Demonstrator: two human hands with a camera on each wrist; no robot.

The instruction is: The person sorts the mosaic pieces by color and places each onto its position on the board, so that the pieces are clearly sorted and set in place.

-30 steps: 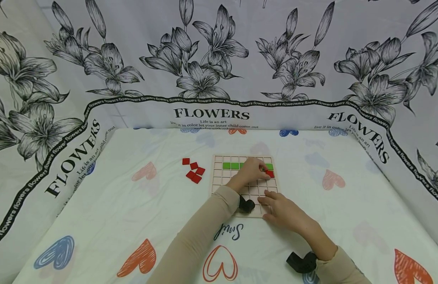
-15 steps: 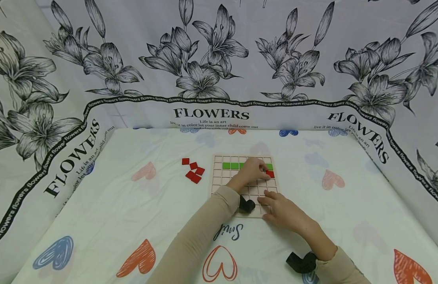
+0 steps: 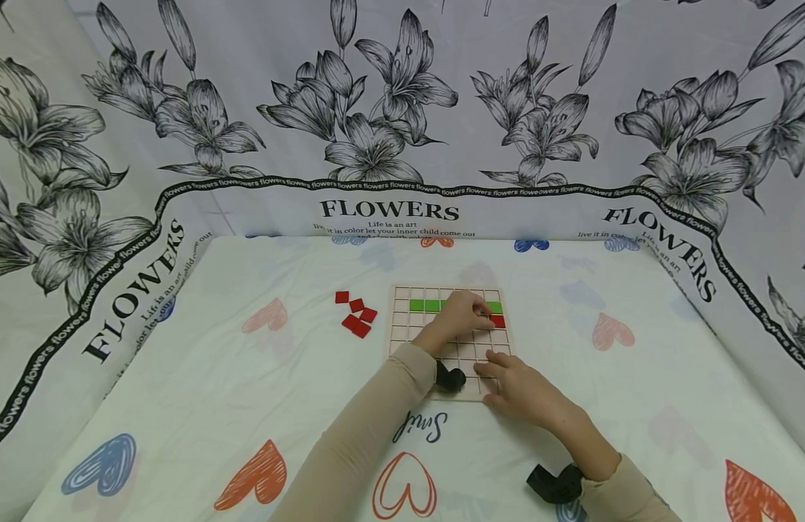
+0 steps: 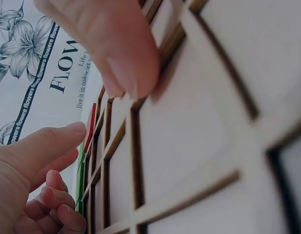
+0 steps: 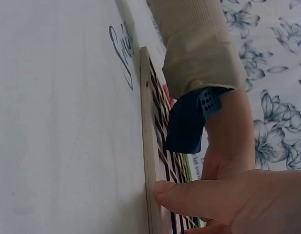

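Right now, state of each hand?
Left hand: at a red tile; holding can't be told.
Right hand: open, resting on the board.

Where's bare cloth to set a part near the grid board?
Free: cloth right of the grid board, beyond the right hand; cloth left of the loose red tiles. Crowded: the board's far right corner, with the left hand, green tiles and a red tile.

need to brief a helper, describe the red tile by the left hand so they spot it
On the heart-printed cloth, find the wooden grid board. Near its far right corner, beside the left hand, the red tile is just in front of a green tile. Every other visible red tile lies left of the board.
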